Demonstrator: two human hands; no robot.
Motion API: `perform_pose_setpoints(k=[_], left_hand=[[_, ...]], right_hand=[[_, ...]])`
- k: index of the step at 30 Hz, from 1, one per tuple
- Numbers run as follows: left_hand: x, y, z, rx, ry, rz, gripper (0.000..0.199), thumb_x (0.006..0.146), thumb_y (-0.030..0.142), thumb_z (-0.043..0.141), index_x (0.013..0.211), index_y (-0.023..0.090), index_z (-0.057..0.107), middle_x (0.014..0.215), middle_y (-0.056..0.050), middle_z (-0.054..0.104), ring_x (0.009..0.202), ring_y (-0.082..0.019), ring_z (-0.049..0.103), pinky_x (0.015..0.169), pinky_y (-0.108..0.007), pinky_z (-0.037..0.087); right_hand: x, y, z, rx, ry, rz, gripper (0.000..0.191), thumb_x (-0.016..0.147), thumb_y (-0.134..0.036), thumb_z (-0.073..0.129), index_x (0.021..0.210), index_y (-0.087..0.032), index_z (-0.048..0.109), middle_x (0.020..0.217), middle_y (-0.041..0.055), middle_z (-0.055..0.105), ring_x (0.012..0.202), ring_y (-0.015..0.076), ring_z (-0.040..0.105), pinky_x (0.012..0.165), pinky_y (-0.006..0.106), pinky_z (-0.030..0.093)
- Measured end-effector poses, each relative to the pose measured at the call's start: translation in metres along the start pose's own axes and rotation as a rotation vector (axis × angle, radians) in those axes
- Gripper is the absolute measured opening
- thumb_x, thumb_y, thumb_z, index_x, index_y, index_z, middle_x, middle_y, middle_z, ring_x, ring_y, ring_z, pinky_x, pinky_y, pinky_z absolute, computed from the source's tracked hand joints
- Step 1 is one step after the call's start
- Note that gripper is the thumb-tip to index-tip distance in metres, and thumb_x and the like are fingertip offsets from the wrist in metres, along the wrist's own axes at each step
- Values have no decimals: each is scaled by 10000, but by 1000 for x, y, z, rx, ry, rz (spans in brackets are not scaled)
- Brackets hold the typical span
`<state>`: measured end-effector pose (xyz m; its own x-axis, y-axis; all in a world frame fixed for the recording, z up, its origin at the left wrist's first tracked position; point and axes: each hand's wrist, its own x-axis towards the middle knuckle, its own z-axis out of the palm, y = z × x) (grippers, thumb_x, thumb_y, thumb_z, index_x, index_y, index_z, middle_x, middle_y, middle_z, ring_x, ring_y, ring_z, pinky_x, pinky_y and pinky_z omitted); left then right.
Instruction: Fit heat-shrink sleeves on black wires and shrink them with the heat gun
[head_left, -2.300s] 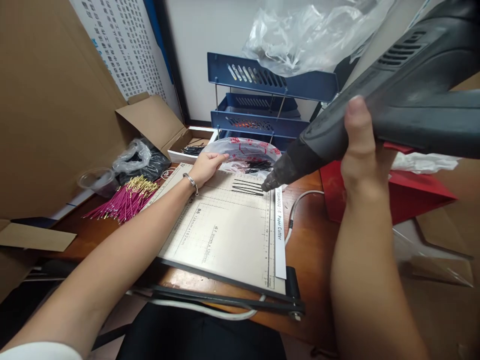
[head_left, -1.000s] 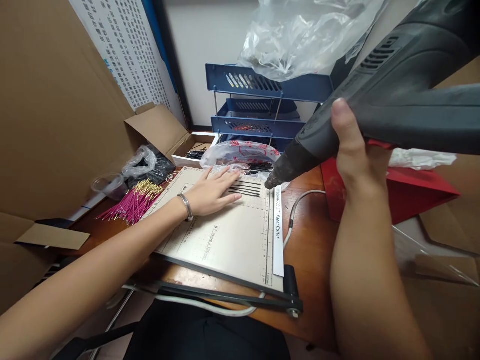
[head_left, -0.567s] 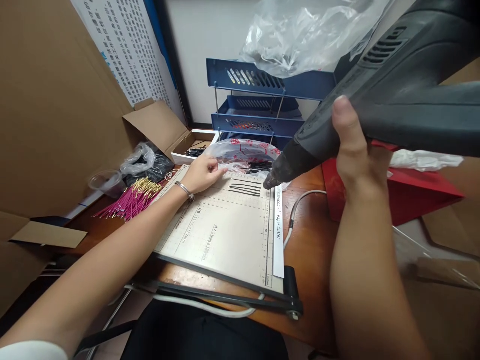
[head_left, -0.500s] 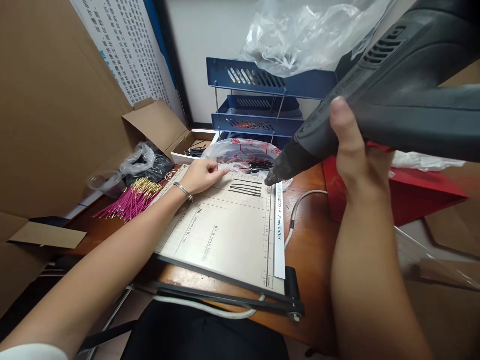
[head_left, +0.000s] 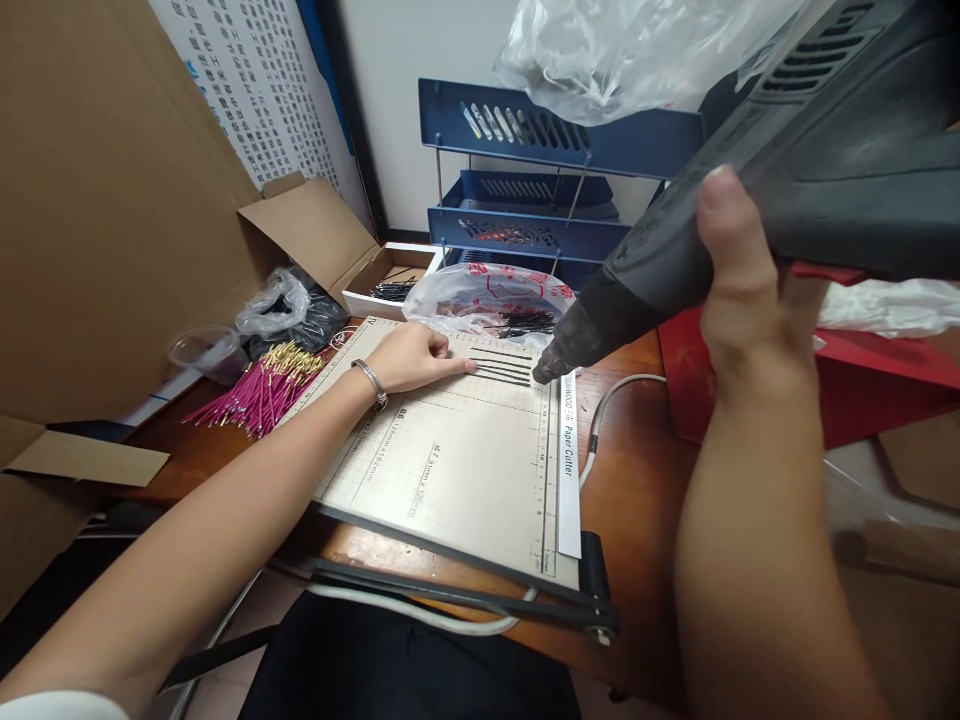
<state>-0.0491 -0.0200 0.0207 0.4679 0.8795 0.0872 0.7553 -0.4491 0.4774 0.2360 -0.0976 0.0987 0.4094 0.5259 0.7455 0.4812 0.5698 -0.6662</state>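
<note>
My right hand [head_left: 742,280] is wrapped around a dark heat gun [head_left: 675,250], thumb up along its side. The gun points down to the left, its nozzle tip close to the right ends of several thin black strips [head_left: 501,370]. These lie roughly side by side on a paper cutter board [head_left: 480,480]; whether they are wires or tubing I cannot make out. My left hand [head_left: 409,358], with a silver bracelet at the wrist, rests on the board. Its thumb stretches out to the strips' left ends and touches them; the other fingers are curled and partly hidden.
Left of the board lies a pile of magenta pieces with gold ends [head_left: 259,390]. Behind stand an open carton [head_left: 364,300], a clear bag [head_left: 517,290] with black pieces and blue trays [head_left: 510,225]. A white cable [head_left: 600,410] and red bag [head_left: 682,380] are at right.
My left hand has moved slightly right, bringing its thumb onto the strips' left ends. The heat gun has shifted a little right in view, its nozzle still near their right ends.
</note>
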Motion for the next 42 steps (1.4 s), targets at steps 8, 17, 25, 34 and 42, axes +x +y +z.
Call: perform_pose_setpoints(k=[8, 17, 25, 34, 42], left_hand=[[0, 3, 2, 10, 32, 15, 607, 796, 647, 716, 506, 203, 421, 470, 29, 397, 494, -121, 327, 559, -307, 205], [-1, 2, 1, 12, -13, 10, 593, 788, 650, 723, 530, 201, 436, 490, 32, 395, 524, -122, 326, 589, -312, 203], [-2, 4, -1, 6, -30, -2, 619, 793, 695, 702, 538, 203, 426, 490, 31, 400, 526, -126, 338, 590, -311, 216], [0, 11, 1, 59, -19, -39, 599, 850, 656, 641, 527, 199, 429, 499, 19, 415, 530, -134, 356, 594, -322, 211], [1, 13, 2, 59, -24, -37, 596, 863, 637, 623, 528, 198, 399, 502, 20, 400, 535, -133, 348, 597, -325, 210]], right_hand=[[-4, -10, 4, 14, 46, 135, 671, 788, -523, 824, 1358, -216, 648, 1551, 38, 584, 1499, 208, 492, 1314, 373, 314], [-2, -3, -1, 2, -1, 43, 650, 837, -553, 764, 1369, -205, 626, 1495, 63, 616, 1520, 222, 460, 1326, 399, 282], [-2, -5, 1, 40, 28, 90, 653, 780, -557, 818, 1318, -221, 661, 1492, 39, 633, 1496, 202, 495, 1305, 359, 328], [-1, -4, 3, 42, 10, 41, 578, 830, -490, 791, 1304, -184, 663, 1439, 60, 663, 1474, 217, 518, 1305, 375, 324], [-2, 2, 1, -9, 21, 85, 631, 780, -589, 818, 1279, -220, 701, 1425, 42, 678, 1488, 245, 505, 1328, 439, 303]])
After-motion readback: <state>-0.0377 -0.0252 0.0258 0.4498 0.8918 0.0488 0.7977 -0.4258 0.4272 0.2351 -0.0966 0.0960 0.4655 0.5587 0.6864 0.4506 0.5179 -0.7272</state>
